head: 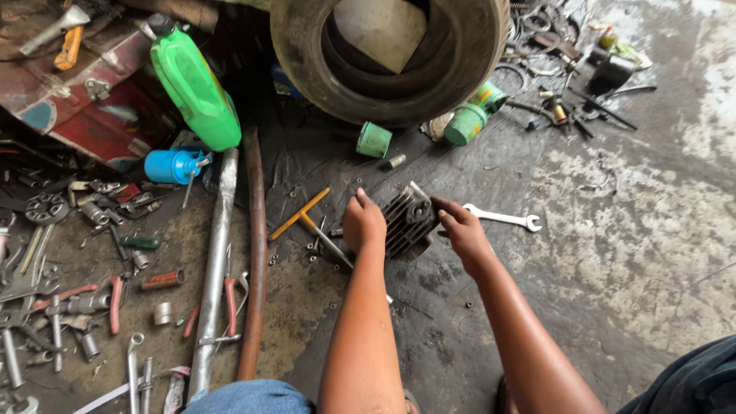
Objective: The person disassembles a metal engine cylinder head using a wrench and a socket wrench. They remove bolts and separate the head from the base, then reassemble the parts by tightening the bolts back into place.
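Observation:
A dark finned metal engine part point(410, 220) sits on the oily floor, tilted on its side. My left hand point(363, 222) grips its left side with fingers curled over the fins. My right hand point(458, 228) holds its right side, thumb and fingers on the upper edge. Just left of my left hand lies a T-handle wrench point(316, 227) with a yellow bar. A silver open-ended spanner point(503, 218) lies on the floor right of my right hand.
A tyre point(391, 57) stands behind. A green bottle point(193, 83), blue oil can point(175, 165), green cups point(374, 139) and a green tin point(474, 115) sit nearby. Two long pipes point(222, 261) and many scattered tools point(84, 291) fill the left. Bolts dot the floor.

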